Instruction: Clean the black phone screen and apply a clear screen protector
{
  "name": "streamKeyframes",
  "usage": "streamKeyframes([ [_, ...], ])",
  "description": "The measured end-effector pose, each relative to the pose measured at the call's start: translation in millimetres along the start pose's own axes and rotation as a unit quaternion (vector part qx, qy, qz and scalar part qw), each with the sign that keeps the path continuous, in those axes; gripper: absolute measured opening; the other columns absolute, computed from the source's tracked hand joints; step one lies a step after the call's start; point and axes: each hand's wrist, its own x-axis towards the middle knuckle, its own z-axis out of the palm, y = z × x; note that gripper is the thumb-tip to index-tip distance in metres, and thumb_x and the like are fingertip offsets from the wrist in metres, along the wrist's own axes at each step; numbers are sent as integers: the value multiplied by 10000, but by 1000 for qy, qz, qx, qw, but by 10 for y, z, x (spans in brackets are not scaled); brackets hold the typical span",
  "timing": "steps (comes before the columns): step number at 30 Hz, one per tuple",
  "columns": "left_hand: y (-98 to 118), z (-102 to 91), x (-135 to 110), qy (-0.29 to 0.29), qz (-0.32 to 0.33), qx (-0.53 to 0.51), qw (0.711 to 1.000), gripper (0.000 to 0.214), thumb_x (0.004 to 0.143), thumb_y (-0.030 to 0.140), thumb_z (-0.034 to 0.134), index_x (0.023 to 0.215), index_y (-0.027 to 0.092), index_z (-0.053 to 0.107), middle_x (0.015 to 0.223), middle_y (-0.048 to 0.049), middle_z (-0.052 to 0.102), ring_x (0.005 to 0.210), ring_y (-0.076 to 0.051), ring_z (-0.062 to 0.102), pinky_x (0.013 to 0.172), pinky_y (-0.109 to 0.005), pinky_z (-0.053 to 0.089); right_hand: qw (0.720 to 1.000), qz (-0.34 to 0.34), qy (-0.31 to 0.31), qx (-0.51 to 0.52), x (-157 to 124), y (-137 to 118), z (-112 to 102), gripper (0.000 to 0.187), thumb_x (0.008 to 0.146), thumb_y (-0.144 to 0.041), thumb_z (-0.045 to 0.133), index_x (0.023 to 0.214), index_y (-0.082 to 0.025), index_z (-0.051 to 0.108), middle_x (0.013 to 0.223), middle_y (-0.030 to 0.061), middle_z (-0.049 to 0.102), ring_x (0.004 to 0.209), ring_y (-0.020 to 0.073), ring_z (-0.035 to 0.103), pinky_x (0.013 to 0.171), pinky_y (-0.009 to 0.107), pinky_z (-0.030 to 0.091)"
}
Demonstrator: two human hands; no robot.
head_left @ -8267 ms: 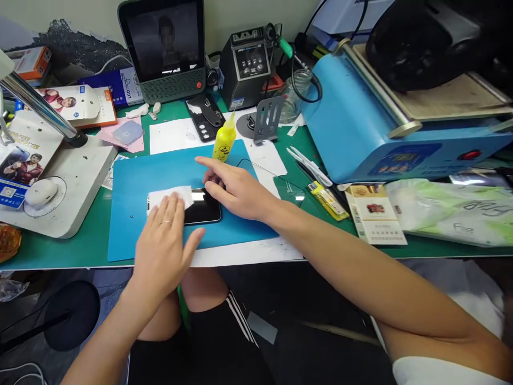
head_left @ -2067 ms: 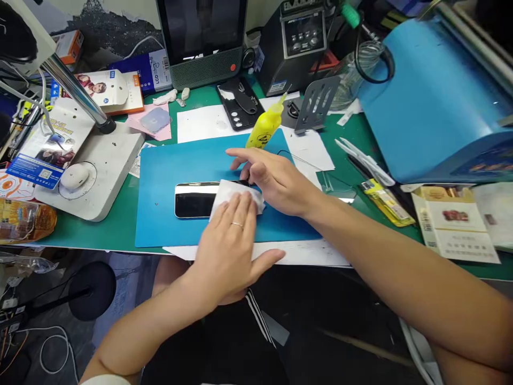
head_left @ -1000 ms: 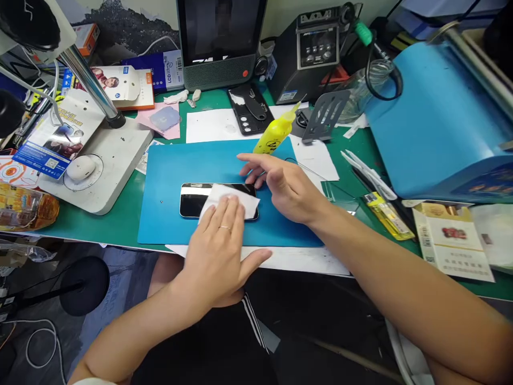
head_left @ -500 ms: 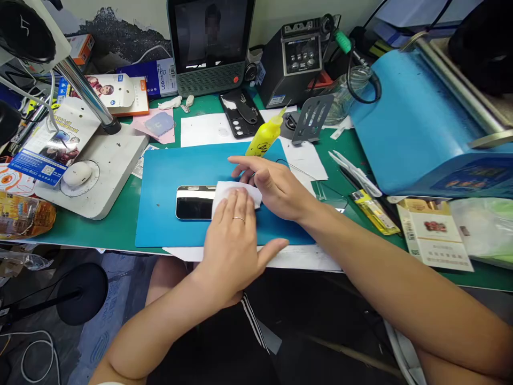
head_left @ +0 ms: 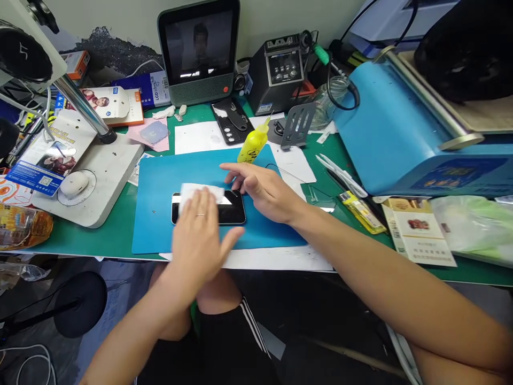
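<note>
A phone (head_left: 232,214) with a dark, glossy screen lies flat and lengthwise on the blue mat (head_left: 156,171). My left hand (head_left: 196,230) presses a folded white wipe (head_left: 186,191) onto the left part of the screen, its fingers lying flat and the thumb spread. My right hand (head_left: 264,190) is open at the phone's right end, index finger stretched out and the others loosely bent. Whether its fingertips touch the phone's edge I cannot tell. Just behind that hand stands a yellow dropper bottle (head_left: 252,145).
Behind the mat lie a phone back housing (head_left: 232,122) and a slotted metal stand (head_left: 298,125). A soldering station (head_left: 276,75) and a blue machine (head_left: 385,128) stand at the back right. A white lamp base (head_left: 104,176) is at left, a cigarette pack (head_left: 419,230) at right.
My left hand has slid the wipe leftward along the screen, uncovering the phone's right part. My right hand stays by the phone's right end. The camera view has shifted slightly.
</note>
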Motion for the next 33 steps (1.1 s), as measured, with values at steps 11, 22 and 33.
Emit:
streamKeyframes([
  [11,62,-27,33,-32,28,-32,999,816,1106,634,325,1586,-11,467,1679,-219,418,1592,-347,407,1308,-507,375,1000,10,16,11,-29,55,10,958,942,-900,251,1396,-177,686,1129,140,753,951,251,698,875,423,594],
  [22,428,-15,138,-54,5,-9,998,936,1065,691,395,1596,-80,408,1675,-286,383,1604,-390,370,1325,-498,331,999,4,23,21,3,66,13,982,930,-916,255,1377,-164,702,1084,122,751,908,228,686,866,389,571],
  [33,-68,-100,187,-47,-31,16,998,806,1108,589,374,1571,-65,460,1639,-289,463,1551,-411,456,1295,-536,349,999,-4,20,44,50,109,-7,1004,920,-930,242,1389,-158,680,1086,114,737,872,201,686,765,337,572],
])
